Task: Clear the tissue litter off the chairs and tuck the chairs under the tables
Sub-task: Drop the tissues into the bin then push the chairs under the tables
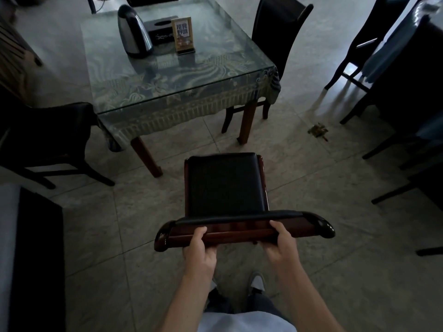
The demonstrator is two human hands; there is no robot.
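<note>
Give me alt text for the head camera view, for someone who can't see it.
Both hands, left hand and right hand, grip the top rail of a dark chair standing apart from a glass-topped table. A kettle, tissue box and sign sit on the table.

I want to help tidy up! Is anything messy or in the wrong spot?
Yes. A crumpled brownish scrap lies on the floor tiles right of the table. The chair both hands grip stands out in the open, not tucked under.
</note>
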